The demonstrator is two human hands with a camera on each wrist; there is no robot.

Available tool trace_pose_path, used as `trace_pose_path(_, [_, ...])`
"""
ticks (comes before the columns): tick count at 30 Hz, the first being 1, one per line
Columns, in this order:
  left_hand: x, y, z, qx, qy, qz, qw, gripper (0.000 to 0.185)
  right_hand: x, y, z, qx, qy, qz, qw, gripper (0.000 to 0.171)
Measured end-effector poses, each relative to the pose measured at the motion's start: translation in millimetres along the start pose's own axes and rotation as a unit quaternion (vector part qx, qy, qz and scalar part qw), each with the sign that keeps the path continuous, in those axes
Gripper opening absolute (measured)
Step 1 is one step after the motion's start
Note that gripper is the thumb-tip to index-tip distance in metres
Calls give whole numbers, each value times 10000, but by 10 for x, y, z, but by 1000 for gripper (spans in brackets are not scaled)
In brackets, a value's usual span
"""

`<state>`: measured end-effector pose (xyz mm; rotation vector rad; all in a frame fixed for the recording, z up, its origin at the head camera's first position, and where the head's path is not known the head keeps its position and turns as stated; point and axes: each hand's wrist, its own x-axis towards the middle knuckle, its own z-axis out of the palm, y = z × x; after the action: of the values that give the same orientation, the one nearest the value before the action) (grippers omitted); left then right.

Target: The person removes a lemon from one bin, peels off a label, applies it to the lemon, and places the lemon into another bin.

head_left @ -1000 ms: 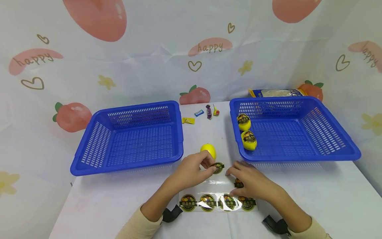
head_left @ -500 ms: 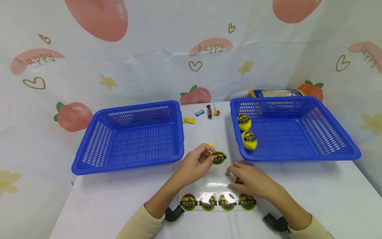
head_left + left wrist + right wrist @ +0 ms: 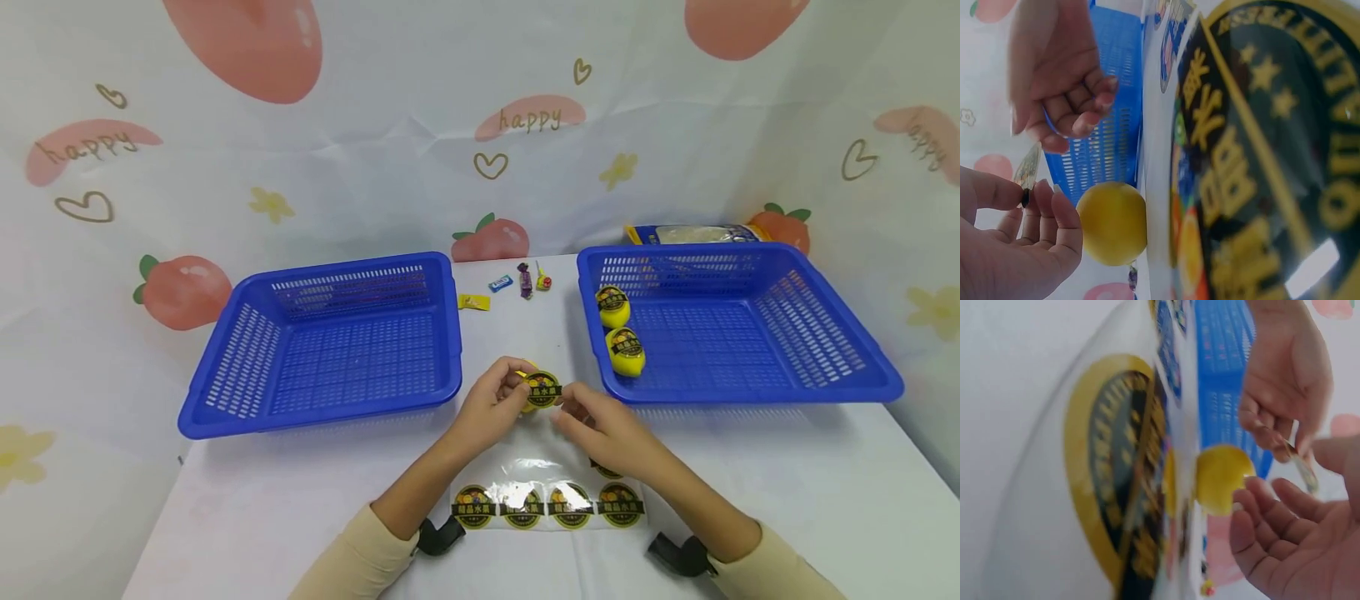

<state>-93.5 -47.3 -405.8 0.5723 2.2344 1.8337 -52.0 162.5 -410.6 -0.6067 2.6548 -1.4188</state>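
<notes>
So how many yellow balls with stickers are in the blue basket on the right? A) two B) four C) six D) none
A: two stickered yellow balls lie near the left wall of the right blue basket. A third yellow ball is outside it on the table, behind the sticker that the left hand pinches.

place: staged tabletop set | cues: strawberry-print backdrop (image 3: 480, 125), white table (image 3: 247, 517), two blue baskets (image 3: 330, 342)

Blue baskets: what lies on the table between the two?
In the head view, a plain yellow ball, partly hidden by the round sticker the left hand pinches, plus small wrapped candies farther back.
</notes>
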Motion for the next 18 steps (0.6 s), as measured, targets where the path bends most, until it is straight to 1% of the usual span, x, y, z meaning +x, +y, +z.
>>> trace_pose_path(2, [2, -7, 1, -57, 9, -1, 10000, 23, 42, 0, 32, 371, 78, 119, 9992, 11])
trace_pose_path(6, [8, 0, -4, -37, 27, 55, 10000, 23, 141, 26, 78, 973, 208, 199, 9948, 25])
trace_pose_path(8, [11, -5, -10, 12, 83, 100, 9999, 23, 191, 39, 94, 1248, 195, 193, 9918, 31])
trace_pose_path(11, [13, -33, -24, 55, 208, 109, 9997, 24, 252, 65, 110, 1599, 103, 311, 9866, 33])
trace_pose_path(15, [13, -69, -44, 83, 305, 69, 9995, 25, 313, 104, 129, 1763, 37, 473, 9832, 35])
trace_pose_path(18, [17, -89, -56, 107, 372, 46, 9992, 28, 352, 127, 138, 1733, 48, 430, 9839, 35])
